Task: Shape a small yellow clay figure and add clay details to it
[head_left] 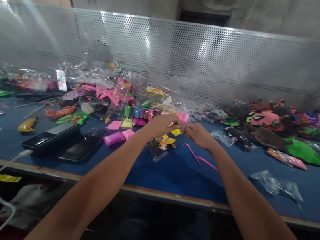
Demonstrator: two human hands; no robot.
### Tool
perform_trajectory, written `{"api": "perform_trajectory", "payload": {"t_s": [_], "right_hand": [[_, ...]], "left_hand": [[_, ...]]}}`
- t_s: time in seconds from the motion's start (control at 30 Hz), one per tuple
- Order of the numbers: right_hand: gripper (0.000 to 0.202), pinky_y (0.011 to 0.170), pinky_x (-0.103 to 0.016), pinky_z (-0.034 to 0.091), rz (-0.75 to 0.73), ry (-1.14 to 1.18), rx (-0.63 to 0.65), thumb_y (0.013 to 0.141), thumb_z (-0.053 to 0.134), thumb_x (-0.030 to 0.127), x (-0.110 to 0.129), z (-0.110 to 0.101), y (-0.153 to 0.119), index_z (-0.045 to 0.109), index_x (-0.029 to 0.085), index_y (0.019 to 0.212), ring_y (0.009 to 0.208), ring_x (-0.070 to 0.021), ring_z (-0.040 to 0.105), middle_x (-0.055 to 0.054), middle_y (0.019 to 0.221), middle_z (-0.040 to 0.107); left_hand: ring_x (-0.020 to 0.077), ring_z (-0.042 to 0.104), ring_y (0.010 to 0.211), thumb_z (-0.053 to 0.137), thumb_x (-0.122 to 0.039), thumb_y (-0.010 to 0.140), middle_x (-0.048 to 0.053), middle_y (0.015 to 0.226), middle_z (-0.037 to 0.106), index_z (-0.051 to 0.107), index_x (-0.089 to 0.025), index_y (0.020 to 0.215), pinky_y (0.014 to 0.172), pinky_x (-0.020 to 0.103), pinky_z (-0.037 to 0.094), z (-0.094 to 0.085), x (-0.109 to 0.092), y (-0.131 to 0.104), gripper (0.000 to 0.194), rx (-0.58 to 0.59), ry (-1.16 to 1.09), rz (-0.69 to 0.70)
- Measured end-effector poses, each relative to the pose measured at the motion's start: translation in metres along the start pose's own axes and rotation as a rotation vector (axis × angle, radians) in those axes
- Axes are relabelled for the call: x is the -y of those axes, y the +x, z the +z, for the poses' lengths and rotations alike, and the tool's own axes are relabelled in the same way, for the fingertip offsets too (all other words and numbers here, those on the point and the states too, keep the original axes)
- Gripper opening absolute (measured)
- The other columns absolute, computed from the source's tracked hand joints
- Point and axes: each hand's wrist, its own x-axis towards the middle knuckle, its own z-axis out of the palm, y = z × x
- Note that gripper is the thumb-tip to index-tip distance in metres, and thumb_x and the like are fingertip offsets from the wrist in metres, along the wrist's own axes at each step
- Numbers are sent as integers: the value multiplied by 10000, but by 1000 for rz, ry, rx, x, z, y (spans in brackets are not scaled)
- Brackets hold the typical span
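Observation:
My left hand (163, 125) and my right hand (198, 134) meet above the middle of the blue table, fingertips pinched close together. Whatever lies between the fingers is too small to make out. Pink packets (182, 116) show just behind the fingertips. Under my left hand are a small yellow-and-orange figure (165, 141) and a dark piece in clear plastic (157, 151). A yellow piece (176, 132) lies just below the fingertips. Two thin magenta modelling tools (193, 154) rest below my right hand.
Packets of coloured clay (114, 139) lie left of my hands. Nearer the left are a phone (84, 146) and a black power bank (52, 138) with a white cable (5, 203). Crumpled clear plastic (276, 185) and a green soft piece (305, 152) are at right. A perforated metal screen (246, 64) stands behind.

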Motion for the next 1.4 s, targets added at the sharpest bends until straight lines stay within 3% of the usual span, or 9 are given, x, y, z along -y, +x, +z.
{"api": "perform_trajectory", "payload": {"t_s": [0.13,0.33,0.47,0.6,0.7,0.9,1.03,1.4], "right_hand": [[320,470,-226,242,9,66,7,901,387,412,-1,4,0,542,179,746,443,-83,259,85,508,319],[279,530,-230,267,-12,-182,-82,878,381,245,-2,6,3,631,150,799,493,-97,343,61,537,382],[319,582,-238,319,-6,-326,-77,890,362,169,-4,5,5,677,132,858,537,-113,424,33,564,472],[309,701,-244,378,-56,-462,-80,907,392,135,-5,2,6,700,117,901,725,-145,567,-53,778,664],[315,763,-246,388,-63,-550,-72,923,387,120,-4,1,5,702,124,930,853,-166,616,-87,922,718],[343,699,-277,359,-6,-752,-44,989,357,233,3,1,2,685,150,1047,866,-205,628,-110,978,728],[349,669,-286,341,37,-830,-33,992,358,245,7,4,1,686,153,1066,859,-213,636,-127,1005,728],[350,690,-295,374,3,-754,-72,995,352,229,1,7,3,683,146,1074,846,-224,646,-133,1017,736]], "left_hand": [[141,566,793,450,-340,958,38,920,667,640,-188,912,706,260,396,-2,2,-2,248,-8,28,-6],[157,590,816,460,-376,950,30,924,677,659,-207,978,697,257,393,1,2,-4,263,-33,161,-77],[169,616,855,448,-324,952,32,952,711,683,-230,1022,718,261,406,2,-5,0,262,10,251,-121],[176,620,851,442,-313,954,43,969,723,700,-220,1000,713,268,405,5,-9,3,278,36,281,-121],[168,603,772,443,-324,956,48,878,717,715,-208,955,681,272,389,7,-6,3,296,4,233,-120],[131,553,616,533,-285,898,19,702,688,740,-197,930,609,254,359,10,0,0,227,-44,48,-177],[128,551,604,545,-251,886,22,684,687,747,-188,900,598,252,352,11,-1,0,212,-45,67,-191],[132,586,634,520,-249,904,15,714,700,733,-201,930,623,255,377,10,-2,0,220,-73,99,-174]]}}
